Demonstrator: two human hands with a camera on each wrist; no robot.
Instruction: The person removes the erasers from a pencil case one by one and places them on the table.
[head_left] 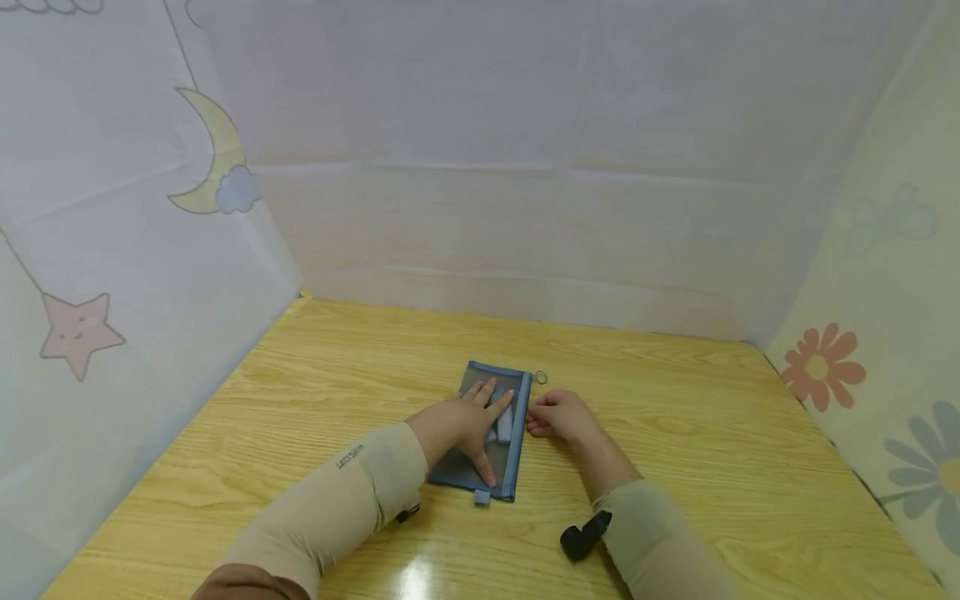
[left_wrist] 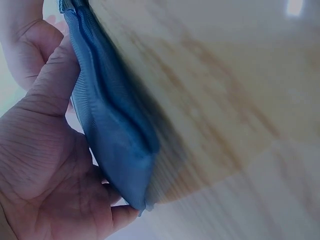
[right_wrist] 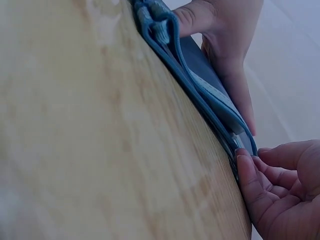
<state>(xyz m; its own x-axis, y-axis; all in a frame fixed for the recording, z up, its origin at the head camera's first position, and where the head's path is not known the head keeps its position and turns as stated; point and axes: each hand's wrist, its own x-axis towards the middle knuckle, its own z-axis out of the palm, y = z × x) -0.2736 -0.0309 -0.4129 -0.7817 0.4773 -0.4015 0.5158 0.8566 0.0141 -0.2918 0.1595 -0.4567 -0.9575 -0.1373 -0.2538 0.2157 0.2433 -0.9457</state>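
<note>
A blue mesh zipper pouch (head_left: pixel 457 467) lies flat on the table, with pale block-like items (head_left: pixel 505 427) showing through it. My left hand (head_left: pixel 474 425) rests on top with its fingers spread, pressing the mesh. At the pouch's right edge, my right hand (head_left: pixel 558 414) has its fingers curled and pinches the zippered edge. Up close in the right wrist view, the two zipper edges (right_wrist: pixel 200 90) stand apart between the near end and my right fingertips (right_wrist: pixel 245 155). Which small part they hold there, I cannot tell.
A metal ring (head_left: pixel 540 377) sticks out at the pouch's far right corner, and a small fabric tab (head_left: pixel 482 497) at its near end. The wooden table (head_left: pixel 360 358) is bordered by printed cloth walls (head_left: pixel 480 217) at the back and both sides.
</note>
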